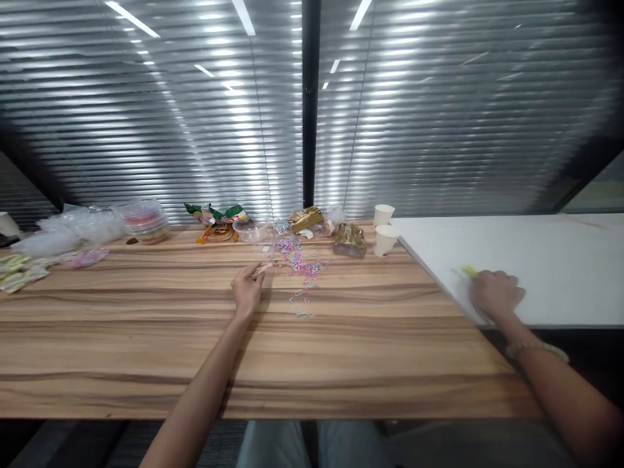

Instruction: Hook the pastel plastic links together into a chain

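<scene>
My left hand (pixel 247 290) is just above the wooden table, left of a scatter of small pink, purple and pale-green rings or links (pixel 305 265). Its fingers are drawn together in a pinch; a pale sliver shows at the tips, too small to name. Off to the right, over the white tabletop, my right hand (pixel 496 294) is smeared by motion, its fingers curled. A small yellow-green piece (pixel 469 270) sticks out from its fingertips, its kind unclear.
Behind the rings lie a clear plastic bowl (pixel 251 230), snack packets (pixel 218 233) and gold wrappers (pixel 350 240). Two paper cups (pixel 385 240) stand near the white tabletop's (pixel 560 260) raised edge. On the left are stacked plastic tubs (pixel 143 221), clear bags (pixel 78 224) and yellow-green packets (pixel 19 270).
</scene>
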A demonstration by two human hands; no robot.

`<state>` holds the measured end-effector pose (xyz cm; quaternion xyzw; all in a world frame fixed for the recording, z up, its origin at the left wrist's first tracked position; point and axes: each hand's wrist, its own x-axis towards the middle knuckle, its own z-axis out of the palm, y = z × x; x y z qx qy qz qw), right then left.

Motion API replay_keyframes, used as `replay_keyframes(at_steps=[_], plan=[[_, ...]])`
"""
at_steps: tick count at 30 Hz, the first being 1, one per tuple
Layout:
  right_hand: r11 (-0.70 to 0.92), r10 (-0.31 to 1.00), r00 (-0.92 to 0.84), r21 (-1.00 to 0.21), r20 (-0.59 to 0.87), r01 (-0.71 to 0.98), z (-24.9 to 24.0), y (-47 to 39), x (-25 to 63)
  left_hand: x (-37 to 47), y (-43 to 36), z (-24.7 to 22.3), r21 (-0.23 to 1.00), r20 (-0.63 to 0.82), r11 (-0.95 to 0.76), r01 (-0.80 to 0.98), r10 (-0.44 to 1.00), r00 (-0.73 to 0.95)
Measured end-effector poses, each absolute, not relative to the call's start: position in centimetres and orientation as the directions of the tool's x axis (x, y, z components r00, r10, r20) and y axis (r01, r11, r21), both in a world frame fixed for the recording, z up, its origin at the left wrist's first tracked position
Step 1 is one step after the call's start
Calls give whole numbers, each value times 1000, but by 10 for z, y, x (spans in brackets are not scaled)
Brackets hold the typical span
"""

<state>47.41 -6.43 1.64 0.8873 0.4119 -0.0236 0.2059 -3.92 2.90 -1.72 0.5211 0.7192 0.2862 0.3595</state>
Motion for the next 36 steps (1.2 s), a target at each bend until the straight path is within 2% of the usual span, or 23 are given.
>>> replay_keyframes(at_steps=[3,5,6,8,11,15,17,18,21,23,25,27,28,29,30,32,34,36], plan=[[-585,755,647,335,-108,738,19,-51,450,-33,29,-12,858,-266,347,379,931,-251],[-530,799,585,300,-137,794,17,-38,418,-28,29,-8,874,-340,402,274,908,-246],[-486,821,534,242,-201,840,15,-30,398,-26,29,-7,873,-374,426,238,898,-234],[-394,865,390,52,-315,918,13,-14,350,-23,28,-7,867,-416,454,205,886,-204],[-321,880,245,-129,-407,938,13,3,268,-25,27,-13,877,-397,433,209,898,-191],[-58,902,-60,-257,-428,965,11,2,184,-33,27,-26,860,-432,481,172,865,-255],[106,879,-229,-299,-417,948,7,-5,168,-34,26,-29,839,-484,522,156,846,-225],[135,872,-257,-299,-416,945,5,-8,167,-33,26,-30,833,-506,532,151,843,-181],[64,875,-174,-250,-451,966,0,-13,183,-30,27,-24,826,-532,527,199,846,-34],[-31,877,-73,-208,-475,978,0,-12,197,-33,32,-17,830,-501,500,246,863,-65],[-117,870,16,-175,-492,977,0,-9,207,-44,41,-9,868,-405,460,188,874,-269],[-174,857,70,-159,-511,972,2,-7,209,-60,51,-4,953,-263,302,-22,790,-554],[-184,852,75,-163,-519,969,2,-6,208,-68,55,-3,960,-275,247,-132,749,-603],[-185,850,69,-173,-522,967,3,-6,207,-74,57,-3,941,-338,248,-231,733,-590],[-181,851,60,-185,-522,966,4,-6,205,-78,58,-5,894,-445,324,-308,711,-544],[-173,858,44,-209,-511,962,5,-7,202,-75,54,-10,793,-609,507,-337,660,-440],[-175,867,39,-232,-496,957,4,-8,201,-63,47,-13,761,-646,611,-217,687,-332],[-158,885,2,-294,-466,943,3,-10,201,-47,39,-12,776,-624,629,-46,756,-196]])
